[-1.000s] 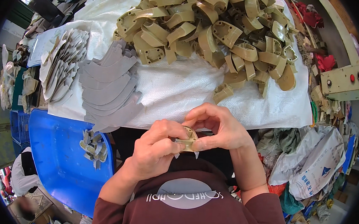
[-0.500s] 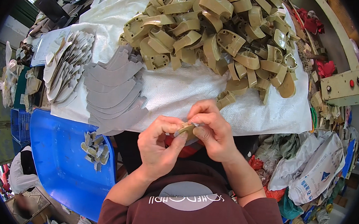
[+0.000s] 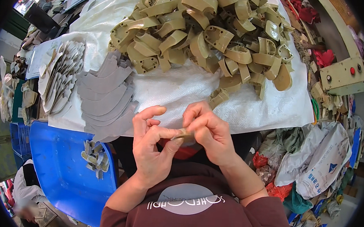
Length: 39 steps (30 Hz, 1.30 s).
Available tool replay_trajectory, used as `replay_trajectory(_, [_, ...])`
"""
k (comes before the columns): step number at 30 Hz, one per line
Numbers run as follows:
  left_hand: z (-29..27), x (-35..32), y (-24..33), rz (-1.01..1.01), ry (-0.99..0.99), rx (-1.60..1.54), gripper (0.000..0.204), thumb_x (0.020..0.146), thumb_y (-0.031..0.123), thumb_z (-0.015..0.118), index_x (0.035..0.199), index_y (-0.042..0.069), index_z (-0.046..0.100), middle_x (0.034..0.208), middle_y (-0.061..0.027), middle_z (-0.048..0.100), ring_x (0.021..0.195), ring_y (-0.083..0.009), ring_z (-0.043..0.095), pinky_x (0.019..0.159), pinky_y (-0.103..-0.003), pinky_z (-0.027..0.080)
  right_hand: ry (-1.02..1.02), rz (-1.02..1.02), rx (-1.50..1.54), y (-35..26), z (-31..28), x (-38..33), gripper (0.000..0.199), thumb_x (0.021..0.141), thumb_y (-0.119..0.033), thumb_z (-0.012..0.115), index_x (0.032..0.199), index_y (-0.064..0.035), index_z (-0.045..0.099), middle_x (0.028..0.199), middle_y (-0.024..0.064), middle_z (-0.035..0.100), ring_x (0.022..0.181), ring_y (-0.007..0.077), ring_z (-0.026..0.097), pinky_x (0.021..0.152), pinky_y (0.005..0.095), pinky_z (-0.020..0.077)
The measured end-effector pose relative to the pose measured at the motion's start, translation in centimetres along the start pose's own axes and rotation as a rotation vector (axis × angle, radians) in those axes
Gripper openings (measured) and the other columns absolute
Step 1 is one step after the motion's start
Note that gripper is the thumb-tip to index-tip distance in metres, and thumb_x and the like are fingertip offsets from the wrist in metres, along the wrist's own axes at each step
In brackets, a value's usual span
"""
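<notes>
Hands meet close to the chest in the head view: the left hand and right hand both pinch 1 small olive-tan curved piece between thumbs and fingertips. Beyond the knuckles lies a white sheet heaped with matching olive-tan moulded pieces. Grey fan-shaped cutouts sit left of the left hand, above a blue bin.

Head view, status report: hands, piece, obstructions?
Left hand and right hand both pinch small tan piece. Tan pile beyond, apart. Nothing between.
</notes>
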<state>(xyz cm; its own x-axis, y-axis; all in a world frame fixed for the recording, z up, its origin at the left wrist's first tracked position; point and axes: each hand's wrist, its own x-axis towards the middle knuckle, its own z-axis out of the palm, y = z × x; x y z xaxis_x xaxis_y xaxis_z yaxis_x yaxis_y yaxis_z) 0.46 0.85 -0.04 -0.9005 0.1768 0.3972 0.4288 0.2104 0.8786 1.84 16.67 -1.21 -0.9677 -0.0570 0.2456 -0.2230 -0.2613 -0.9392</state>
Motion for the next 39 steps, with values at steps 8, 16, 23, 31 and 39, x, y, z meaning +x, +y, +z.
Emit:
replay_trajectory(8, [-0.7,-0.2,-1.7,0.377,-0.067,0.088,0.010,0.075,0.013,0.074,0.085,0.013,0.070,0.117,-0.0123,0.052,0.104,-0.0293,0.048,0.081,-0.036,0.042,-0.196,0.264,0.142,-0.7,-2.2,0.8,0.052,0.079,-0.012,0.074,0.124,-0.0002,0.049,0.119,0.0128,0.059,0.108,0.0183,0.057,0.092,0.0345,0.0465])
replay_trajectory(16, [-0.8,-0.8,-2.5,-0.390,-0.426,-0.609,0.077,0.090,0.038,0.052,0.145,-0.003,0.017,0.135,-0.0172,0.039,0.119,-0.0228,0.044,0.096,-0.035,0.039,-0.195,-0.243,-0.385,-1.1,-1.0,0.8,0.068,0.068,-0.009,0.080,0.127,-0.0075,0.048,0.113,0.0097,0.064,0.102,0.0276,0.060,0.084,0.0358,0.0497])
replay_trajectory(23, [0.5,-1.3,-0.7,-0.535,-0.212,-0.731,0.064,0.084,0.022,0.045,0.141,0.005,0.020,0.115,-0.0153,0.047,0.082,-0.0193,0.057,0.073,-0.032,0.048,-0.175,-0.289,-0.508,0.6,-0.1,0.3,0.056,0.076,-0.015,0.075,0.125,-0.0082,0.049,0.120,0.0102,0.056,0.102,0.0261,0.056,0.085,0.0377,0.0475])
replay_trajectory(31, [0.9,-1.1,0.7,-0.422,-0.294,-0.647,0.094,0.084,0.076,0.026,0.146,0.005,0.013,0.128,-0.0159,0.041,0.096,-0.0219,0.057,0.068,-0.031,0.053,-0.195,0.204,0.133,-0.1,0.8,1.5,0.015,0.093,-0.018,0.055,0.092,-0.0043,0.061,0.104,0.0066,0.051,0.057,0.0061,0.052,0.033,0.0169,0.0402])
replay_trajectory(39, [2.1,-1.9,-1.3,-0.269,0.016,-0.479,0.058,0.097,0.037,0.035,0.142,0.002,0.023,0.122,-0.0117,0.046,0.100,-0.0156,0.053,0.082,-0.027,0.047,-0.180,-0.027,-0.113,1.7,1.5,-0.6,0.031,0.096,-0.022,0.049,0.122,-0.0046,0.051,0.112,0.0119,0.050,0.105,0.0258,0.047,0.092,0.0350,0.0379])
